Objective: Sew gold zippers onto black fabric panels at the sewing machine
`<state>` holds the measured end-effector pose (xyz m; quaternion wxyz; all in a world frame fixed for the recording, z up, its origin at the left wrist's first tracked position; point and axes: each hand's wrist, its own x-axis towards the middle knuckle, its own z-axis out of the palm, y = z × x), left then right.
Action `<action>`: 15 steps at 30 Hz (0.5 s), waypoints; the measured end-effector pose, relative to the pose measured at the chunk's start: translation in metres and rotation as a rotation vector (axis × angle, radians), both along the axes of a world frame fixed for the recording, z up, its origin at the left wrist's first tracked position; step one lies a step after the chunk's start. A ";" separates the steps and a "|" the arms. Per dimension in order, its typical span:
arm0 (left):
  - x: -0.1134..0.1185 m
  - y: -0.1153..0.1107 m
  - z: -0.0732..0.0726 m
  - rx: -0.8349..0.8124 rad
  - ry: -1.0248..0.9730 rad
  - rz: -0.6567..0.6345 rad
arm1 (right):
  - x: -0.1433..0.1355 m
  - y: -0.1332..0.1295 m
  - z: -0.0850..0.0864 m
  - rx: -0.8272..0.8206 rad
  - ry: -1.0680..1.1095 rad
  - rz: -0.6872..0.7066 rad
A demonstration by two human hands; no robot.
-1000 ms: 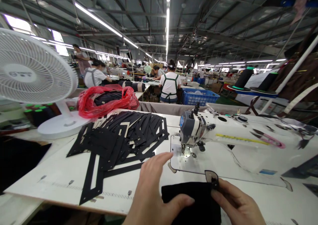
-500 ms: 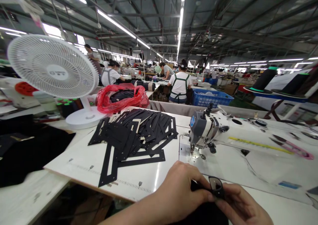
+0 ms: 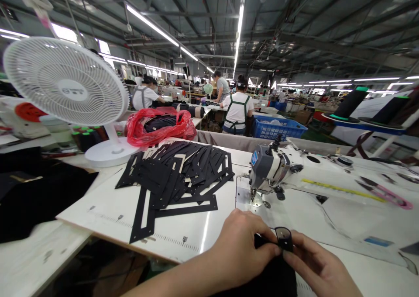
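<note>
Between my two hands, at the front edge of the table, is a black fabric piece [image 3: 278, 275] with a small curled black strip [image 3: 284, 238] standing up at its top edge. My left hand [image 3: 244, 249] pinches the piece from the left, thumb and forefinger pressed together. From the right, my right hand [image 3: 314, 260] grips the curled strip with thumb and fingers. The lower part of the fabric hangs toward me, partly behind my left wrist. Just beyond my hands stands a sewing machine [image 3: 271, 168]. To their left lies a pile of flat black cut pieces [image 3: 173, 174] with slots.
A white fan [image 3: 113, 150] stands at the left, beside a red plastic bag [image 3: 157, 131] of dark material. Pink-handled snips [image 3: 386, 192] lie on the machine arm. Thread cones [image 3: 352, 102] stand at the right. Beyond are a blue crate [image 3: 278, 129] and a seated person [image 3: 238, 109].
My hands and the black piece have shifted slightly; the curled strip stands a little more upright and more fabric shows below it. In the background, a bending person has straightened somewhat.
</note>
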<state>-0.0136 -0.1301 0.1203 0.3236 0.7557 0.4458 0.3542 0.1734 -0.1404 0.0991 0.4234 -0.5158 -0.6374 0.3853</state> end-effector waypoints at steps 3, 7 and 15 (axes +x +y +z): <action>0.002 0.000 -0.002 0.038 0.023 0.014 | 0.001 0.003 -0.004 0.060 -0.132 0.081; -0.005 -0.003 0.002 0.058 0.044 -0.005 | 0.004 0.003 -0.007 0.151 -0.222 0.039; -0.043 -0.009 -0.015 -0.236 -0.383 0.062 | 0.020 0.002 -0.009 0.192 -0.296 -0.143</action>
